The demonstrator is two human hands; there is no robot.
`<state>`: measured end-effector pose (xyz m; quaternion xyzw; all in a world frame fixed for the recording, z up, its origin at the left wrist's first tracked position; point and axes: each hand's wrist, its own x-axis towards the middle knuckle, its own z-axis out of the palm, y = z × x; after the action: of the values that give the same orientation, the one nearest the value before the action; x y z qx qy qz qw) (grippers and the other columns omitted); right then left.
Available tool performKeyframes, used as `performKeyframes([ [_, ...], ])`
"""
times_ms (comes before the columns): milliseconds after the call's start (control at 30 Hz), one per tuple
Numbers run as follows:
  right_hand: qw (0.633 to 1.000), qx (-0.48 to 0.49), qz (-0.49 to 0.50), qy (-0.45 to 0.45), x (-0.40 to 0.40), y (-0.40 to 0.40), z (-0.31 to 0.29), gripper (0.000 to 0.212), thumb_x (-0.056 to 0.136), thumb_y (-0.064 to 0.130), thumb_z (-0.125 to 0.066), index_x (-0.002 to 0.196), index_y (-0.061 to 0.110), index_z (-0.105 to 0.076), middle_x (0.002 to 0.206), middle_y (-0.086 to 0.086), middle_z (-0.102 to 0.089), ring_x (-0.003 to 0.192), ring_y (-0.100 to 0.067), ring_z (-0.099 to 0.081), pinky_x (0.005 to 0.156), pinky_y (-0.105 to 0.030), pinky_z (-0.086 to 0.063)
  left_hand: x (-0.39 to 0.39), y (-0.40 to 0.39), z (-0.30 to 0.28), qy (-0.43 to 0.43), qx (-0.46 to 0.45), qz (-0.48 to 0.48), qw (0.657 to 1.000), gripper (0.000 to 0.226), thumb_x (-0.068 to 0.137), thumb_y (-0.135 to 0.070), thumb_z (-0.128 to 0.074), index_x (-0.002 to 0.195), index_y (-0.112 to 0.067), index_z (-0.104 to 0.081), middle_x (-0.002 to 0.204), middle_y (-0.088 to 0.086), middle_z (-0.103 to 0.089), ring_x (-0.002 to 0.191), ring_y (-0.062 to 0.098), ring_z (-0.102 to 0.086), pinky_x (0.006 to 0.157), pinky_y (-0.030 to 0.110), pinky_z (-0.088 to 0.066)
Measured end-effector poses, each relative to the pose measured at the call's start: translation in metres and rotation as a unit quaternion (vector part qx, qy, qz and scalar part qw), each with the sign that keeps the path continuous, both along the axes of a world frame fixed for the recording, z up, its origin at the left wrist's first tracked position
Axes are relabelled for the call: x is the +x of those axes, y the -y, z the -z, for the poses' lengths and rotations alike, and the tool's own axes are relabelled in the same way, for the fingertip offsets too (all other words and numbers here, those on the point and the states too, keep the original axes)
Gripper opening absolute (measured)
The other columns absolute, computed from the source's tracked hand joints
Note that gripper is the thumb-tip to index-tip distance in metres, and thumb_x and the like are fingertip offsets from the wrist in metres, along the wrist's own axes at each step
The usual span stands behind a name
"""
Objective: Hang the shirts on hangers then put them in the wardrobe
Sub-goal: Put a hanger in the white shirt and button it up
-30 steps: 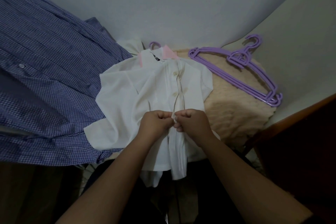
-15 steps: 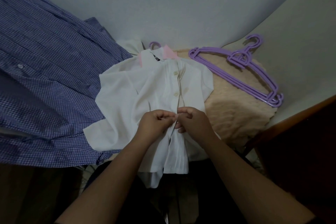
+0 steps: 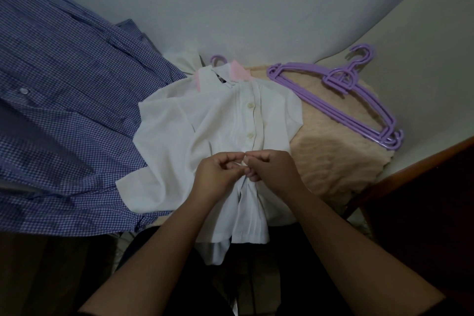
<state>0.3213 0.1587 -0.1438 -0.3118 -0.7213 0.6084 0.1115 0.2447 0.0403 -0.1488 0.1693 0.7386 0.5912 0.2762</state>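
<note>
1. Basically both hands meet on the white shirt's point(image 3: 205, 141) button placket – left hand point(image 3: 218, 174) and right hand point(image 3: 269, 170) almost touching, fingers curled and pinching the two front edges at about the third button down
2. White shirt lies on the beige-covered surface point(image 3: 341, 159), collar away from the person, hem toward them – long axis runs straight out from the body
3. Its hanger hook point(image 3: 218, 59) pokes out past the collar, so it looks already on a hanger
4. Two buttons above the hands look done; placket below hangs open, so next button likely lies toward the person, equally near either hand
5. Spare purple hangers point(image 3: 338, 100) well right, nearer the right hand; blue checked shirt point(image 3: 66, 110) left, overlapped by the white sleeve
</note>
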Motion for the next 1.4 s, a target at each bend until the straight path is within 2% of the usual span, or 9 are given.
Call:
performKeyframes([
  [167,0.997,-0.068,0.024,0.017,-0.003,-0.001,-0.001,0.010,0.086,0.004,-0.064,0.092,-0.001,-0.070,0.067,-0.011,-0.067,0.058,-0.018,-0.061,0.061,-0.025,-0.055,0.002,-0.003,0.000,0.014,0.018,0.002,1.000,0.028,0.074,0.005,-0.076,0.090,-0.017,-0.072,0.081,0.020,-0.070,0.074,0.015,-0.066,0.075,0.017,-0.055],
  [300,0.995,-0.089,0.032,0.019,-0.002,-0.003,-0.001,0.006,0.084,0.002,-0.064,0.084,0.000,-0.070,0.078,-0.021,-0.069,0.065,-0.023,-0.062,0.065,-0.031,-0.054,-0.001,-0.005,0.003,0.021,0.010,0.013,1.000,0.028,0.073,0.004,-0.078,0.096,-0.010,-0.071,0.075,0.005,-0.068,0.070,0.008,-0.064,0.073,0.015,-0.054],
  [500,0.995,-0.090,0.037,0.010,-0.003,-0.004,0.003,0.013,0.080,-0.005,-0.059,0.075,0.003,-0.067,0.070,-0.013,-0.067,0.064,-0.018,-0.063,0.063,-0.028,-0.054,-0.003,-0.005,0.005,0.014,-0.003,0.023,1.000,0.030,0.070,-0.001,-0.081,0.089,-0.022,-0.070,0.092,0.020,-0.068,0.081,0.020,-0.062,0.087,0.032,-0.053],
  [667,0.989,-0.146,0.016,-0.022,0.000,-0.009,0.007,0.013,0.083,-0.003,-0.063,0.077,0.009,-0.065,0.065,-0.005,-0.066,0.059,-0.014,-0.063,0.061,-0.024,-0.055,-0.010,-0.002,0.007,0.162,0.049,0.027,0.985,0.025,0.079,0.005,-0.070,0.099,-0.010,-0.070,0.082,0.004,-0.073,0.075,0.008,-0.069,0.070,0.015,-0.054],
  [800,0.990,-0.142,-0.001,-0.023,-0.001,-0.013,0.010,0.016,0.085,-0.004,-0.062,0.082,0.011,-0.068,0.069,-0.005,-0.066,0.058,-0.011,-0.062,0.062,-0.020,-0.053,-0.016,-0.003,0.014,0.216,0.069,0.029,0.974,0.020,0.084,0.006,-0.063,0.098,-0.006,-0.070,0.082,0.003,-0.074,0.076,0.010,-0.069,0.070,0.018,-0.056],
  [1000,0.996,0.060,-0.042,0.055,-0.004,-0.017,0.024,0.025,0.088,0.006,-0.061,0.110,0.013,-0.070,0.097,0.008,-0.065,0.092,-0.002,-0.059,0.085,-0.012,-0.043,-0.026,-0.005,0.022,0.051,-0.083,0.002,0.995,0.025,0.085,-0.012,-0.072,0.110,-0.013,-0.071,0.097,0.002,-0.073,0.089,0.013,-0.068,0.083,0.025,-0.054],
  [1133,0.994,0.100,-0.038,0.031,-0.009,-0.023,0.018,0.030,0.088,0.007,-0.062,0.116,0.014,-0.067,0.105,0.008,-0.060,0.099,0.000,-0.053,0.079,0.001,-0.036,-0.035,-0.011,0.015,0.008,-0.084,-0.006,0.996,0.027,0.084,-0.018,-0.074,0.110,-0.017,-0.070,0.099,-0.001,-0.072,0.090,0.008,-0.067,0.076,0.015,-0.051],
  [1267,0.988,0.144,-0.050,0.029,-0.022,-0.036,0.010,0.033,0.087,0.014,-0.064,0.120,0.013,-0.064,0.118,-0.001,-0.061,0.100,-0.006,-0.052,0.088,-0.015,-0.036,-0.048,-0.021,0.003,-0.023,-0.068,-0.005,0.997,0.031,0.085,-0.023,-0.072,0.115,-0.019,-0.069,0.102,-0.004,-0.070,0.093,0.005,-0.065,0.078,0.011,-0.047],
  [1400,0.986,0.153,-0.049,0.039,-0.048,-0.053,0.003,0.036,0.088,0.020,-0.065,0.123,0.016,-0.062,0.124,-0.004,-0.059,0.101,-0.008,-0.053,0.088,-0.019,-0.036,-0.070,-0.036,-0.008,-0.049,-0.054,-0.033,0.997,0.029,0.085,-0.024,-0.071,0.115,-0.020,-0.069,0.104,-0.008,-0.069,0.095,0.000,-0.062,0.084,0.014,-0.048],
])
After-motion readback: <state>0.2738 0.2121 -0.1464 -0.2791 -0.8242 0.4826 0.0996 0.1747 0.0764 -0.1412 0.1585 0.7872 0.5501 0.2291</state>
